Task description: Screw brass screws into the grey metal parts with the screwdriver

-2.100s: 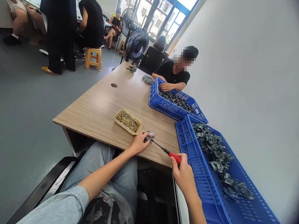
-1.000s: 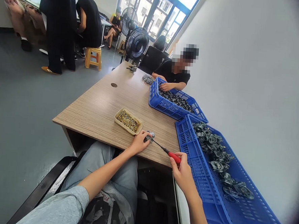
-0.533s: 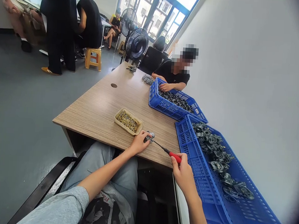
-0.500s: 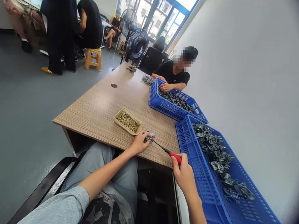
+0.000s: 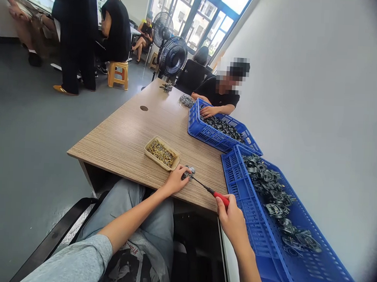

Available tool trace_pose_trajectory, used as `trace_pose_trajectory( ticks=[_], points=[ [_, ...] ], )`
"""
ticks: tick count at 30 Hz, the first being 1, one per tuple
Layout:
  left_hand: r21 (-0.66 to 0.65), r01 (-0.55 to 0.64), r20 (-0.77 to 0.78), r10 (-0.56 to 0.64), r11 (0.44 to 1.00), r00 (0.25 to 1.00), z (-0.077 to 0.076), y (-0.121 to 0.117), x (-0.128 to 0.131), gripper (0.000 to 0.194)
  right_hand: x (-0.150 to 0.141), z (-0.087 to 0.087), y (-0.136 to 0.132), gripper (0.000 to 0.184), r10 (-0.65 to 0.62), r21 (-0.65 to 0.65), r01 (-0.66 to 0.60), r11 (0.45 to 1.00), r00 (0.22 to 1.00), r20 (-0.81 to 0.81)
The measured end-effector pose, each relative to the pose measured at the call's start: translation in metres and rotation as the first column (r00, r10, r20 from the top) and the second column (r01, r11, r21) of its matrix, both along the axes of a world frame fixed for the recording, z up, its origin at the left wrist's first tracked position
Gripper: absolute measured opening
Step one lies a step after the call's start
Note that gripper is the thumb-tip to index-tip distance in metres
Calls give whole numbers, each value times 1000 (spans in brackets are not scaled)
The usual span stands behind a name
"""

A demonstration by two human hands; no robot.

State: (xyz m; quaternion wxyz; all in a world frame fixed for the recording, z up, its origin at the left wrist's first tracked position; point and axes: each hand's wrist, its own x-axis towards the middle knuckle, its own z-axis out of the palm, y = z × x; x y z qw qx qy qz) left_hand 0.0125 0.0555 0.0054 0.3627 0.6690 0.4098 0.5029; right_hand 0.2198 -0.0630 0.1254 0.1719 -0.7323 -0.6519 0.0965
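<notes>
**Little room for a slip**

We see the left hand [image 5: 175, 179] on a wood-grain desk [image 5: 118, 145], its fingers curled closed around a small grey die-cast part [image 5: 189, 171], which sits near the desk's front edge. The right hand [image 5: 231, 218] is closed around a red-handled screwdriver [image 5: 220, 198], its thin shaft slanting low towards the part (the tip is too small and too close to the left fingers for us to tell exactly where it lands).

The main risk we see is that slanted shaft: if the tip slips under uneven pressure, it could jab the left fingers or scratch the casting. If the left grip loosens, the part could turn or drop off the edge towards the lap. A beige tray [image 5: 155, 161] of brass screws [image 5: 161, 153] lies just beside the left hand, so a careless sweep of the wrist could spill it. On the right, a blue plastic crate [image 5: 249, 242] of grey castings [image 5: 276, 210] sits near the right forearm, and a co-worker's hand [image 5: 209, 111] rests on a second blue crate [image 5: 208, 136] farther along the desk.
</notes>
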Motion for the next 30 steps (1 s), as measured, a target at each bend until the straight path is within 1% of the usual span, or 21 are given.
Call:
trace_pose_trajectory(
  ticks=[4,6,8,10,12,14,16,19,20,23,25,26,28,30],
  points=[
    [3,-1,0,1,1000,1000,-2,1,1,27,1,-3,1,37,107,52,-101,994,986,-129],
    [2,1,-2,-1,1000,1000,-2,1,1,27,1,-4,1,38,136,69,-126,990,976,-170],
    [0,1,0,-1,1000,1000,-3,1,1,27,0,-4,1,35,116,71,-107,992,984,-136],
    [-4,1,0,-1,1000,1000,-2,1,1,27,-1,-2,2,33,62,70,-59,996,997,-51],
    [-11,1,-2,-1,1000,1000,-1,1,0,28,-3,1,2,35,5,55,-7,998,1000,29],
    [-14,2,-2,-2,1000,1000,1,0,0,27,-3,1,2,36,-14,34,12,999,998,58],
    [-11,0,0,0,1000,1000,1,-1,-1,27,-2,0,2,35,22,41,-23,999,1000,13],
    [-1,-5,2,5,1000,1000,1,0,0,26,-1,-3,1,37,118,79,-111,991,988,-95],
    [0,-6,2,6,1000,1000,0,0,0,26,-1,-3,1,36,127,81,-118,990,987,-103],
    [-1,-4,5,4,1000,1000,0,0,0,27,-2,-1,1,33,58,51,-57,997,998,-22],
    [0,-2,8,2,1000,1000,0,0,0,27,-3,0,1,35,-4,31,3,1000,999,42],
    [-1,0,8,0,1000,1000,0,0,0,27,-3,-1,1,36,-15,23,14,1000,999,52],
    [-5,0,4,0,1000,1000,1,0,-1,26,-2,-2,0,36,8,23,-8,1000,1000,17],
    [-8,0,-1,0,1000,1000,1,0,-1,27,0,-5,-1,35,69,43,-66,997,996,-60]
  ],
)
